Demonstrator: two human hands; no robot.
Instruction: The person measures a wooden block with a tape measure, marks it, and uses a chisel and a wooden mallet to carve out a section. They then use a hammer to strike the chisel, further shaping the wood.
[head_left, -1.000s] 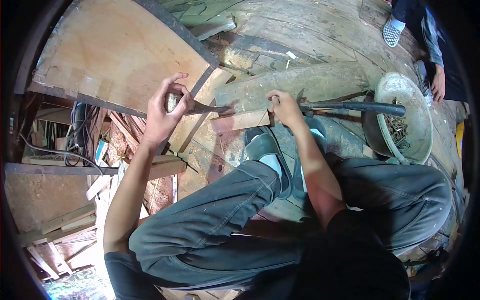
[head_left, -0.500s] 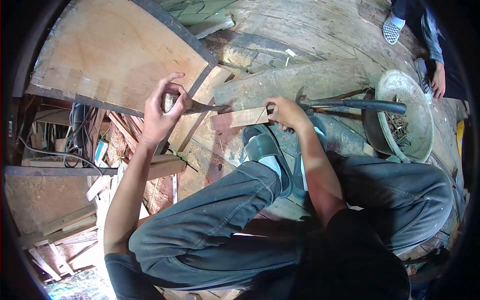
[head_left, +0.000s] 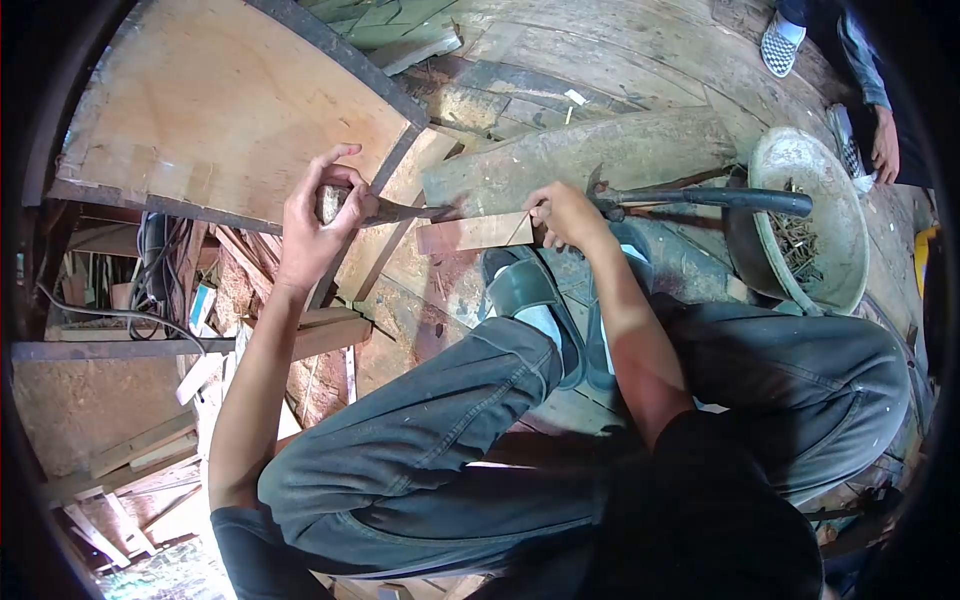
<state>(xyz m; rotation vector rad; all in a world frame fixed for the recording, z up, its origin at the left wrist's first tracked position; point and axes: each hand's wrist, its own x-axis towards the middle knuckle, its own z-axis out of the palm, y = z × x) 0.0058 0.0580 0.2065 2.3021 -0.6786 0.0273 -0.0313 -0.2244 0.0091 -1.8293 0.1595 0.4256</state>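
Note:
My left hand is closed around the wooden handle of a chisel-like tool. Its dark blade points right and reaches the left end of a small flat wooden piece. My right hand pinches the right end of that piece and holds it on a thick weathered plank. A claw hammer with a black handle lies just behind my right hand, untouched. My sandalled feet rest right below the piece.
A grey basin holding rusty nails stands at the right. A large plywood sheet lies at the upper left, with offcuts and cables beneath. Another person's shoe and hand show at the top right.
Both hands keep their grips. The tool, the wooden piece and the hammer sit slightly higher in view, as the camera has shifted a little.

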